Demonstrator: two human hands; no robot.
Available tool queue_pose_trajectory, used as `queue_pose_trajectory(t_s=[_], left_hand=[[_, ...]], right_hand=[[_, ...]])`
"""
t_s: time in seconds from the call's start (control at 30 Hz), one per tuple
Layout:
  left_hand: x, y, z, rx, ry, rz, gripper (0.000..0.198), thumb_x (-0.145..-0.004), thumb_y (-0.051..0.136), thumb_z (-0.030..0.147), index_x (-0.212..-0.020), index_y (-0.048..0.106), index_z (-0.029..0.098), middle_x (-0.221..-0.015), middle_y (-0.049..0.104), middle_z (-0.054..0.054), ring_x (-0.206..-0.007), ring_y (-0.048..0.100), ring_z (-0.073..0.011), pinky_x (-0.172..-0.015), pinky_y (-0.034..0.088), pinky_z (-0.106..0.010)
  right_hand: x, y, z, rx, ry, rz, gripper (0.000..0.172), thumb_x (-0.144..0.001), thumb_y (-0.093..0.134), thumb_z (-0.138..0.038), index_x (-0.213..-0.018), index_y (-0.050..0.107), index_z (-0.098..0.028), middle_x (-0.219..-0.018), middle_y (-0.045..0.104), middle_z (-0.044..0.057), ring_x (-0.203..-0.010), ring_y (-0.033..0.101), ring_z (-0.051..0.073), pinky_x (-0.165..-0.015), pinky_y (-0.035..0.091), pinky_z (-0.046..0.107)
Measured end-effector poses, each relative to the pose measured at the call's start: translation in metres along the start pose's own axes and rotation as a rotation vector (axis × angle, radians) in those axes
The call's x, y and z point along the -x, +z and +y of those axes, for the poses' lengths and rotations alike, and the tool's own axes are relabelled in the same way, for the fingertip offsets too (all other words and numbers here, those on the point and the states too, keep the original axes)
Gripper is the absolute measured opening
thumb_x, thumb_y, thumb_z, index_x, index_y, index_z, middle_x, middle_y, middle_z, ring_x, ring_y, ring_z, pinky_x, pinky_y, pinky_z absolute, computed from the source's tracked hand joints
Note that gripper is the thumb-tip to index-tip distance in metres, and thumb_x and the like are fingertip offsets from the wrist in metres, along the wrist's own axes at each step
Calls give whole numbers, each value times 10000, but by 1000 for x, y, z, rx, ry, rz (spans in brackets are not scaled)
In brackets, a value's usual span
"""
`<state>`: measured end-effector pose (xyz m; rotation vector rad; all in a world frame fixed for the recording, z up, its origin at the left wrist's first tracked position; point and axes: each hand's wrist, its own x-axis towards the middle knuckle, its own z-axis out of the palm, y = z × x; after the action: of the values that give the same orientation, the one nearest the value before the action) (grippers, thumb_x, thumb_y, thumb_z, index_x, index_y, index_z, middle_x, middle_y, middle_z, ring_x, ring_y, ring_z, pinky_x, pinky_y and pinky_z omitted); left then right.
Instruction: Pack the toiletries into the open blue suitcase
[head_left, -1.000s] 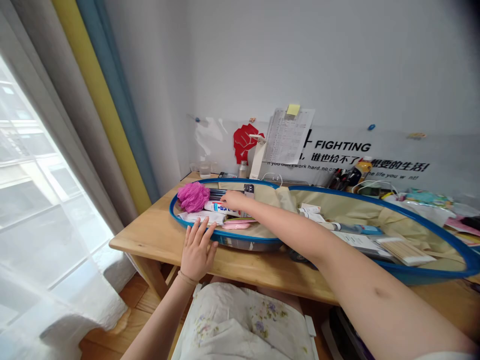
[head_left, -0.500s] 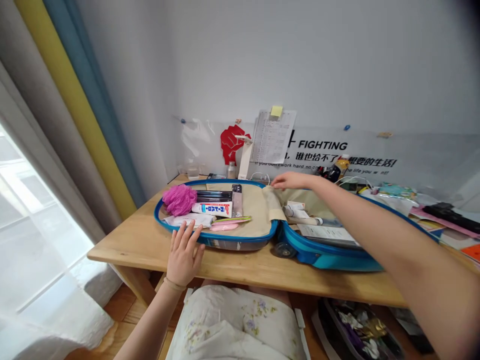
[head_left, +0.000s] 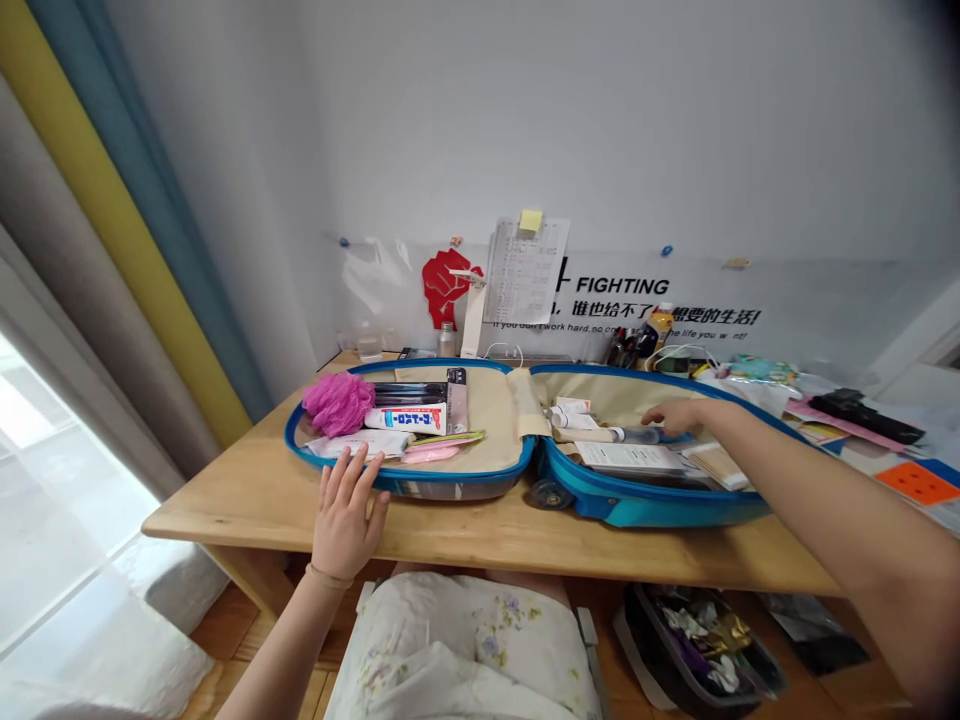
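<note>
An open blue suitcase [head_left: 442, 474] lies across the wooden table, its two beige-lined halves side by side. My left hand [head_left: 349, 515] rests at the near rim of the left half, fingers spread, holding nothing. Close to its fingertips are a white packet [head_left: 360, 443], a pink bath puff [head_left: 338, 403], a toothpaste tube [head_left: 406, 418] and pink toothbrush-like items [head_left: 431, 453]. My right hand [head_left: 675, 415] reaches low into the right half with fingers apart, just above a clear tube with a white cap [head_left: 636, 435] and something blue. I see nothing held in it.
Beside the tube lie a white printed packet [head_left: 626, 456] and cotton-swab-like sticks [head_left: 716, 465]. A white lamp [head_left: 472, 318], a small bottle [head_left: 447, 340] and pens [head_left: 630, 347] stand behind the suitcase. An orange sheet [head_left: 919, 483] lies at right. Below sits a dark bin [head_left: 637, 640].
My right hand has moved from the hinge between the halves rightward and down into the right half. My left hand stays at the left rim. The view has shifted slightly right.
</note>
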<state>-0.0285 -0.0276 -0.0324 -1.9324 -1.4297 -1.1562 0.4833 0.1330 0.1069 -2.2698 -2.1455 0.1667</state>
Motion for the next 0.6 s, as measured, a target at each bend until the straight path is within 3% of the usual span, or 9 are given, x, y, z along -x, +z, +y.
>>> queue_pose_trajectory(t_s=[0.1, 0.3, 0.47, 0.6], left_hand=[[0, 0, 1, -2, 3, -1, 591, -942, 445, 241, -1513, 294, 271, -1503, 417, -102, -1443, 270, -289, -1175, 203, -511], [0, 0, 1, 9, 0, 0, 585, -942, 443, 244, -1509, 302, 278, -1496, 427, -98, -1440, 277, -287, -1177, 203, -506], [0, 0, 0, 0, 17, 3, 590, -942, 450, 237, -1510, 297, 269, -1497, 423, -108, -1443, 271, -283, -1177, 198, -498], [1, 1, 0, -7, 2, -2, 583, -940, 449, 243, -1506, 310, 264, -1499, 422, -106, -1440, 277, -288, -1176, 202, -507]], right_hand=[[-2, 5, 1, 44, -14, -252, 221, -921, 550, -342, -1066, 632, -196, -1098, 640, 61, -909, 619, 127, -803, 546, 309], [-1, 13, -12, 30, -146, -397, 198, -907, 575, -291, -1062, 636, -185, -1135, 639, 61, -969, 617, 140, -857, 537, 333], [3, 13, -20, 39, -151, -349, 162, -900, 586, -304, -949, 646, -162, -979, 667, 32, -859, 624, 117, -797, 541, 309], [11, -5, -26, -3, -155, -153, 67, -784, 660, -161, -846, 685, -158, -824, 710, 67, -691, 636, 131, -655, 511, 251]])
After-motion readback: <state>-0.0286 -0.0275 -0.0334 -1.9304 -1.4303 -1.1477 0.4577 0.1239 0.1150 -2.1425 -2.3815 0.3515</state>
